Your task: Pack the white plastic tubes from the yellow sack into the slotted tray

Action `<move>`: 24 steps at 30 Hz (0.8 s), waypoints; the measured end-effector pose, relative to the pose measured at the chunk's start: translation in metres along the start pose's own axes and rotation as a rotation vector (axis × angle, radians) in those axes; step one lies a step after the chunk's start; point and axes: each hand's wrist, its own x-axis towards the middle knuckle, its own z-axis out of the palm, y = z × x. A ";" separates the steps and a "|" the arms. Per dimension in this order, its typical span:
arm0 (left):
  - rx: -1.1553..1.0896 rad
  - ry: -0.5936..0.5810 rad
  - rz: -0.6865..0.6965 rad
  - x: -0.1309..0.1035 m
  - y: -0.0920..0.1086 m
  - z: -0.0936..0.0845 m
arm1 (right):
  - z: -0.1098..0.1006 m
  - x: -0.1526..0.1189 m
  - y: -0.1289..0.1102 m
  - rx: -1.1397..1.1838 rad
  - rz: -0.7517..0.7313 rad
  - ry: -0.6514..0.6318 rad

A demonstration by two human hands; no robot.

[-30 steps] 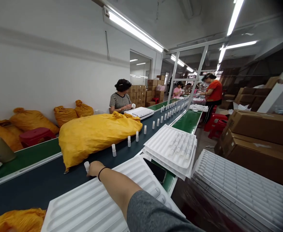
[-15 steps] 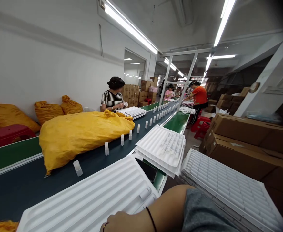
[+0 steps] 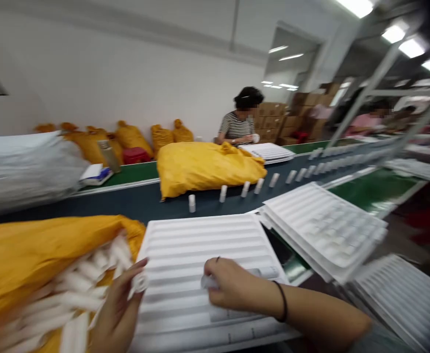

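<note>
A white ribbed tray (image 3: 200, 238) lies in front of me, with several white tubes (image 3: 264, 272) in its grooves at the right and near side. My right hand (image 3: 229, 284) is closed around a translucent-white tube (image 3: 208, 282) over the middle of the tray. At the tray's left edge, my left hand (image 3: 121, 304) pinches a small white tube (image 3: 139, 283), its end facing me. Beside that hand, an open yellow sack (image 3: 53, 235) holds many loose white tubes (image 3: 80, 299).
Small white tubes (image 3: 191, 203) stand in a row on the dark conveyor (image 3: 126, 198), beside a closed yellow sack (image 3: 207, 164). Stacked trays (image 3: 321, 220) lie to the right, more trays (image 3: 402, 289) lower down. A person in stripes (image 3: 239, 125) sits across the conveyor.
The view has swung left and down, bringing the open sack and my left hand with a tube into sight. My right hand now shows a tube in its grip over the tray.
</note>
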 end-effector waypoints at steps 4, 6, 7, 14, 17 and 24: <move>-0.196 -0.023 -0.107 -0.010 -0.002 0.007 | -0.015 0.014 0.001 0.481 0.025 0.108; -0.182 -0.039 -0.082 -0.008 0.000 0.011 | -0.018 0.019 -0.001 0.556 0.000 0.156; -0.153 -0.043 -0.066 -0.008 0.002 0.012 | -0.018 0.020 -0.003 0.560 -0.003 0.178; -0.010 -0.240 0.010 -0.004 0.015 0.006 | -0.023 0.030 -0.013 0.502 -0.163 0.246; 0.015 -0.258 0.021 -0.003 0.017 0.002 | -0.034 0.036 -0.012 0.441 -0.336 0.205; 0.140 -0.209 0.096 -0.004 0.026 -0.010 | -0.038 0.042 -0.010 0.340 -0.422 0.112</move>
